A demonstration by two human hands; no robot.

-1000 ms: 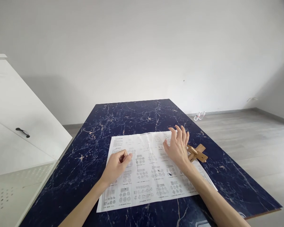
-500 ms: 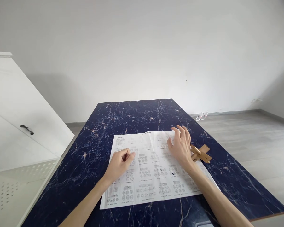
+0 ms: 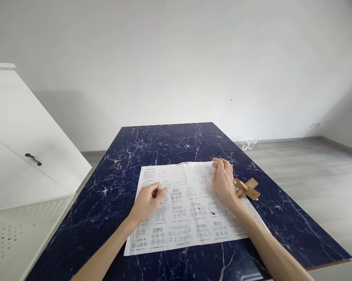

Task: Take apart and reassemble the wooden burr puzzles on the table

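A large printed sheet (image 3: pixel 183 218), covered with small diagrams and text, lies on the dark blue marbled table. My left hand (image 3: pixel 149 202) rests on its left part, fingers curled in and thumb alongside; nothing shows in the curl. Near the sheet's far right corner, my right hand (image 3: pixel 225 179) is closed on a small light-brown wooden piece (image 3: pixel 215 165), whose end sticks out by the fingertips. Its remaining length is hidden by the hand. Just right of that wrist, several wooden puzzle pieces (image 3: pixel 247 189) lie crossed over one another, partly on the sheet's edge.
The table (image 3: pixel 167 142) stretches away toward a pale wall. On the left stands a white cabinet (image 3: pixel 32 128) with a black handle (image 3: pixel 33 159) and a perforated panel (image 3: pixel 6 238) below. A pair of clear slippers (image 3: pixel 249 144) sits on the grey floor beyond the table's right edge.
My right hand's spread fingers have closed around the small wooden piece at the sheet's far right corner. The left hand has stayed in place.
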